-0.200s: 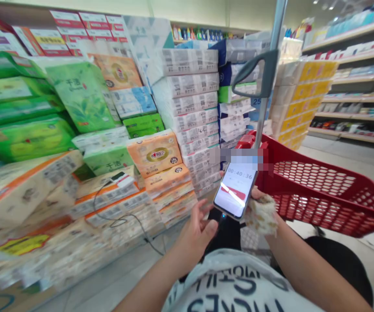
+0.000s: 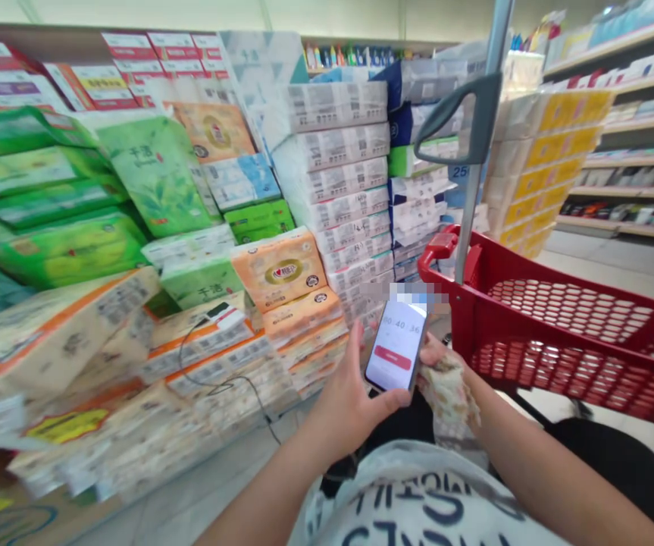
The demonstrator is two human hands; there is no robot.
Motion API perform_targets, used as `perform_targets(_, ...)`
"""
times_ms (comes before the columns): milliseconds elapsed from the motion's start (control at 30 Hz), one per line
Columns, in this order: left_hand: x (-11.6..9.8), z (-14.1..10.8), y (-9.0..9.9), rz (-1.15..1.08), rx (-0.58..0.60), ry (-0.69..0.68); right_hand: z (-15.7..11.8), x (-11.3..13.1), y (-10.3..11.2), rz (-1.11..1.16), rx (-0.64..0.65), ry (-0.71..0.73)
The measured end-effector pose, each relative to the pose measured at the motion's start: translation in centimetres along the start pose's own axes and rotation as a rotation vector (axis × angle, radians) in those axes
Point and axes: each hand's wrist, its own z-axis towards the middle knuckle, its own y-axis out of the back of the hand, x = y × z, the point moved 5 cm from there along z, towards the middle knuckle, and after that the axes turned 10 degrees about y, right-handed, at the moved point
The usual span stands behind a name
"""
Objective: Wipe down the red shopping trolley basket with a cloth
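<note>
A smartphone with a timer and a red button on its lit screen is held up in front of my body. My left hand wraps the phone's left edge, its thumb lying across the bottom corner. On the phone's other side, my right hand grips the right edge, with most of its fingers hidden behind. A crumpled cream cloth-like piece with yellowish patches lies at my right hand and wrist; whether it is held or worn I cannot tell.
Stacked tissue packs rise at the left and ahead. A thin cable hangs over the lower packs. To the right stands a red basket cart beside a metal pole with a grey handle. Store shelves line the far right.
My left hand has closed onto the phone, its thumb now across the bottom corner. The phone has shifted left and slightly down, with my right hand moving along. The view has turned slightly.
</note>
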Motion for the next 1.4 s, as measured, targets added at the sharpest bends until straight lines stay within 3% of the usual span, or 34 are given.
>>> perform_targets(167,-0.2,1.2,-0.4,0.157,0.033,0.023,0.5,-3.2,0.9,0.170,0.009,-0.031)
perform_targets(400,3.6,4.5,-0.4,0.306,-0.021,0.048,3.0,-4.9,3.6,-0.039,0.027,-0.101)
perform_targets(500,5.9,7.4,2.1,0.515,-0.094,0.027,4.1,-5.1,5.5,-0.190,-0.038,-0.143)
perform_targets(633,9.7,12.8,8.2,0.997,-0.256,0.004,3.5,-4.6,10.1,-0.375,-0.292,-0.202)
perform_targets(767,13.5,18.1,14.2,1.318,-0.315,-0.011,1.0,-2.5,14.9,-0.581,-0.412,-0.184)
perform_targets(900,17.0,21.8,17.6,1.406,-0.282,0.026,-2.2,0.7,18.2,-0.728,-0.522,-0.111)
perform_targets(1000,19.3,23.7,18.5,1.411,-0.256,0.060,-4.4,3.2,19.1,-0.826,-0.559,-0.104)
perform_targets(1167,22.0,25.4,18.5,1.376,-0.276,0.092,-6.5,8.4,18.6,-0.906,-0.659,-0.072)
perform_targets(1267,22.5,25.6,18.5,1.334,-0.332,0.032,-7.0,12.7,18.2,-1.058,-0.866,0.014)
perform_targets(1400,22.3,25.2,18.7,1.265,-0.375,-0.039,-6.3,17.0,17.9,-1.348,-1.223,0.283)
